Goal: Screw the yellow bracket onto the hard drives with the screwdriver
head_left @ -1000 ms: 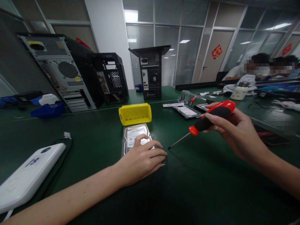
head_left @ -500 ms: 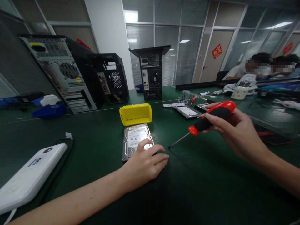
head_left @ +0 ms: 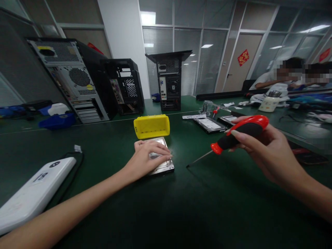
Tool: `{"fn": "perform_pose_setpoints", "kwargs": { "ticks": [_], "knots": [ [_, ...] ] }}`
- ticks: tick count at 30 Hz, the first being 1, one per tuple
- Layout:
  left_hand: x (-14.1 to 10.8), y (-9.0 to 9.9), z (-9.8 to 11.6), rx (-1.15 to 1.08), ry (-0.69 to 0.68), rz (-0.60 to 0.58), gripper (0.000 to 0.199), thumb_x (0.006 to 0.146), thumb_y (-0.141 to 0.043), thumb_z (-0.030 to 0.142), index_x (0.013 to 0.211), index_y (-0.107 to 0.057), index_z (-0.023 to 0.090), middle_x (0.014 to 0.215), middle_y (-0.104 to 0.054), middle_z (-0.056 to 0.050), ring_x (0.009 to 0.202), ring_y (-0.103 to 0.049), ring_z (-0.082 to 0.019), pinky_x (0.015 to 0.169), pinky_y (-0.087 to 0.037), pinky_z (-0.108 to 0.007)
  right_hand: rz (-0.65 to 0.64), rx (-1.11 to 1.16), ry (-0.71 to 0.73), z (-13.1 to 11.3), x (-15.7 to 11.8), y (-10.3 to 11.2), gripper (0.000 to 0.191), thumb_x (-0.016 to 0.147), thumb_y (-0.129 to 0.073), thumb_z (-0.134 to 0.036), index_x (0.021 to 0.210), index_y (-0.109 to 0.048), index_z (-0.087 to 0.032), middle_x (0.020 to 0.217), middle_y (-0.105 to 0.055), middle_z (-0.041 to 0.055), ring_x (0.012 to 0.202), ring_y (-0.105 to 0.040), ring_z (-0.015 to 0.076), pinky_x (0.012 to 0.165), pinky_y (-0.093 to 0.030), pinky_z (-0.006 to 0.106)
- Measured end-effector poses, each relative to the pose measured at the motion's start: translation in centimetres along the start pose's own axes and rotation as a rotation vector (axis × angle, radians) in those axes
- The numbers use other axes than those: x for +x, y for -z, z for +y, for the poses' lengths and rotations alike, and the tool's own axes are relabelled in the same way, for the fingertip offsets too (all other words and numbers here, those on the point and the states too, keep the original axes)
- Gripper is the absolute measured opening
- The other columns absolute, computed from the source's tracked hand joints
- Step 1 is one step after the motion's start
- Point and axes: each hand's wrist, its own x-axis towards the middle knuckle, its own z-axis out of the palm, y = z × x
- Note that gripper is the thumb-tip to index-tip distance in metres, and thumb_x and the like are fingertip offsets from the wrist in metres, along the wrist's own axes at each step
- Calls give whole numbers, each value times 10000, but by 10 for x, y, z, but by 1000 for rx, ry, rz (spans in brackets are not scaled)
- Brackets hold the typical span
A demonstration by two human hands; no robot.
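Observation:
A silver hard drive lies flat on the green table, partly covered by my left hand. That hand reaches over its top from the left, with the fingertips close together near the drive's right edge. My right hand is wrapped round the red and black handle of a screwdriver. The screwdriver's shaft slants down to the left, its dark tip just right of the drive, low over or touching the table. Directly behind the drive is a yellow plastic bin.
A white power bank with a cable lies at the left, near a blue bin. Computer cases stand along the back. Another hard drive lies beyond my right hand. People sit at the far right.
My left hand has shifted from the drive's near right corner up and left onto its top. The right hand still holds the screwdriver, with little movement. The view has turned slightly.

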Motion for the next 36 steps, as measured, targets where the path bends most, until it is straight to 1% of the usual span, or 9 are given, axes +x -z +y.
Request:
{"fn": "perform_pose_setpoints", "kwargs": {
  "ticks": [5, 8, 11, 17, 20, 23, 28, 33, 36],
  "knots": [
    [-3, -4, -4, -13, -53, -108, 212, 868, -506, 419, 974, -675, 345, 1133, -596, 24, 1087, -483, -219, 920, -247, -439, 30, -48, -27, 0, -2, -1, 372, 548, -775, -419, 871, -653, -280, 700, -626, -43, 540, -581, 76, 547, -545, 168],
    [-4, -4, -1, 7, -90, -131, 196, 871, -510, 407, 979, -669, 368, 1148, -573, 34, 1101, -465, -208, 949, -209, -435, 42, -104, -19, -1, -4, 1, 406, 545, -766, -442, 906, -653, -294, 706, -619, -40, 520, -555, 76, 531, -543, 178],
    [-3, -4, -1, 19, -118, -150, 209, 879, -493, 416, 996, -661, 378, 1154, -562, 31, 1092, -464, -204, 947, -204, -427, 36, -140, -4, -2, -5, 3, 399, 538, -763, -454, 884, -649, -291, 781, -633, -24, 566, -574, 99, 554, -560, 217],
    [-1, -2, -6, 68, -170, -164, 224, 893, -469, 413, 1043, -634, 400, 1179, -536, 35, 1087, -459, -204, 919, -224, -404, 31, -247, 79, 0, -6, 7, 379, 564, -735, -477, 900, -654, -321, 864, -633, -17, 682, -593, 124, 707, -563, 268],
    [-1, 1, -4, 110, -209, -174, 229, 900, -461, 397, 1047, -636, 388, 1190, -535, 25, 1084, -459, -206, 917, -223, -401, 33, -267, 115, 0, -5, 7, 361, 561, -731, -489, 876, -655, -330, 914, -626, -24, 729, -607, 139, 705, -565, 283],
    [-2, 5, -1, 151, -242, -188, 243, 912, -444, 368, 1067, -632, 364, 1188, -544, 9, 1085, -460, -203, 926, -214, -397, 29, -289, 127, 0, -6, 8, 363, 560, -724, -503, 877, -651, -339, 902, -632, -29, 750, -614, 151, 713, -564, 303],
    [-2, 9, 3, 212, -303, -213, 253, 921, -437, 313, 1101, -612, 344, 1148, -574, 7, 1086, -476, -195, 947, -179, -396, 12, -304, 171, -3, -8, 7, 320, 595, -714, -483, 876, -643, -349, 924, -636, -35, 823, -617, 167, 782, -552, 331],
    [-1, 10, 4, 276, -362, -211, 268, 929, -421, 293, 1136, -589, 325, 1144, -584, -15, 1089, -484, -203, 927, -185, -390, -45, -260, 222, -6, -9, 6, 269, 621, -717, -439, 869, -643, -363, 899, -650, -39, 781, -635, 167, 656, -587, 296],
    [-1, 11, 5, 306, -387, -215, 277, 934, -406, 288, 1153, -575, 314, 1138, -586, -20, 1083, -487, -204, 921, -188, -384, -48, -279, 245, -7, -9, 6, 283, 631, -712, -441, 896, -638, -373, 904, -651, -47, 776, -636, 156, 661, -589, 280]
  ]
}}
